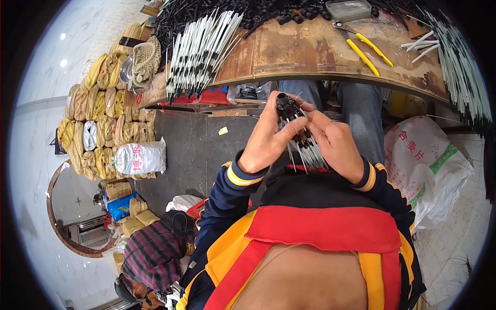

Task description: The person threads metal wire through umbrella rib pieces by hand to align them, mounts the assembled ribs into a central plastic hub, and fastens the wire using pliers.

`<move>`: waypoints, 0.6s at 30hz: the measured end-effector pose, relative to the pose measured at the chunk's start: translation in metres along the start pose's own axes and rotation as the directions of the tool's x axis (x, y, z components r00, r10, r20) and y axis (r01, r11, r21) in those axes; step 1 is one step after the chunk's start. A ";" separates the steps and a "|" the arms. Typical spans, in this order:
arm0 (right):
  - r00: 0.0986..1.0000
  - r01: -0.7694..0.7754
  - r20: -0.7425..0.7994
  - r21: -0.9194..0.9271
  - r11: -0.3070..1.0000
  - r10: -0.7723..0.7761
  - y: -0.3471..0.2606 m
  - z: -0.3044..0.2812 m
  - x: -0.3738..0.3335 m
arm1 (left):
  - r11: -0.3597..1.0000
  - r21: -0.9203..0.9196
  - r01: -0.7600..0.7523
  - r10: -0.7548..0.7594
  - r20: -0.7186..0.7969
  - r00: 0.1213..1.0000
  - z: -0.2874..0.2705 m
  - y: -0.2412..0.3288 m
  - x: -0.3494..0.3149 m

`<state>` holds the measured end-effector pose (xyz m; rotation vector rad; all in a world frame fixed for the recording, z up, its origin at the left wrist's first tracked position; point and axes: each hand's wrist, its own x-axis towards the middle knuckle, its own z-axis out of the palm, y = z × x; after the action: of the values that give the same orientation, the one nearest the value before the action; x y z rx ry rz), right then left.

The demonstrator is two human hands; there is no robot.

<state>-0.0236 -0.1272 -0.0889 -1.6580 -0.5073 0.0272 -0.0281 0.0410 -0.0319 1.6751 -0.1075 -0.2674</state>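
Note:
Between both hands, in front of my lap, is an umbrella frame [287,107], with a black ribbed hub at its top and thin white ribs with black joints hanging below. My left hand [264,138] is closed around the hub from the left, its thumb across the front. On the other side, my right hand [337,143] pinches thin ribs near the hub, thumb and fingers together. My fingers hide part of the joints. Beyond my hands, a bundle of white umbrella ribs [204,51] juts over the front edge of the wooden table [294,49].
Yellow-handled pliers [362,58] lie on the table, near a clear plastic box [349,10] and heaped black parts [258,13]. More ribs [457,67] lie far right. A white sack [423,175] stands at right; wrapped bundles [103,108] are stacked left. Another person [155,253] bends at lower left.

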 end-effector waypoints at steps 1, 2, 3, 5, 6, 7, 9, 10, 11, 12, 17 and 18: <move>1.000 -0.003 -0.005 0.000 1.000 0.003 0.000 0.000 0.000 | 1.000 -0.003 0.003 -0.003 0.025 1.000 -0.001 0.000 0.000; 1.000 0.015 -0.012 0.000 1.000 -0.015 0.000 0.000 0.000 | 1.000 -0.007 0.005 -0.005 0.050 0.999 -0.001 0.000 0.001; 0.999 0.033 -0.018 -0.001 0.999 -0.033 0.000 0.000 -0.001 | 1.000 -0.008 0.007 -0.006 0.056 0.998 -0.002 -0.002 0.002; 0.998 0.050 -0.024 -0.035 0.998 -0.051 0.003 0.001 -0.004 | 0.995 -0.089 -0.034 0.045 0.122 0.992 -0.004 -0.004 0.006; 0.997 0.069 -0.028 -0.067 0.995 -0.071 0.003 0.001 -0.006 | 0.995 -0.090 -0.034 0.045 0.123 0.991 -0.007 -0.005 0.012; 0.997 0.071 -0.025 -0.066 0.995 -0.073 0.004 0.000 -0.005 | 0.993 -0.115 -0.016 0.038 0.195 0.980 -0.012 -0.005 0.020; 0.998 0.056 -0.017 -0.112 0.992 -0.058 0.005 -0.001 -0.003 | 0.989 -0.147 0.027 0.012 0.261 0.965 -0.013 -0.003 0.024; 0.998 0.056 -0.018 -0.116 0.992 -0.058 0.004 -0.001 -0.002 | 0.989 -0.149 0.026 0.015 0.263 0.965 -0.012 -0.004 0.025; 0.999 0.036 -0.031 -0.095 0.995 -0.039 0.003 -0.002 -0.001 | 0.994 -0.112 0.009 0.017 0.227 0.974 -0.010 -0.006 0.025; 0.999 0.017 -0.043 -0.074 0.997 -0.020 0.002 -0.003 0.000 | 0.997 -0.075 -0.007 0.021 0.191 0.981 -0.007 -0.008 0.024; 0.999 0.030 -0.034 -0.283 0.959 -0.042 -0.003 -0.010 -0.003 | 0.985 0.143 -0.097 0.121 -0.171 0.978 0.027 -0.009 0.019; 0.999 0.052 0.018 -0.418 0.907 -0.049 -0.006 -0.014 -0.002 | 0.991 0.110 -0.071 0.091 -0.197 0.976 0.026 -0.012 0.019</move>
<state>-0.0231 -0.1409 -0.0816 -2.0643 -0.5904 -0.1226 -0.0169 0.0134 -0.0485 1.7862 -0.0376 -0.0293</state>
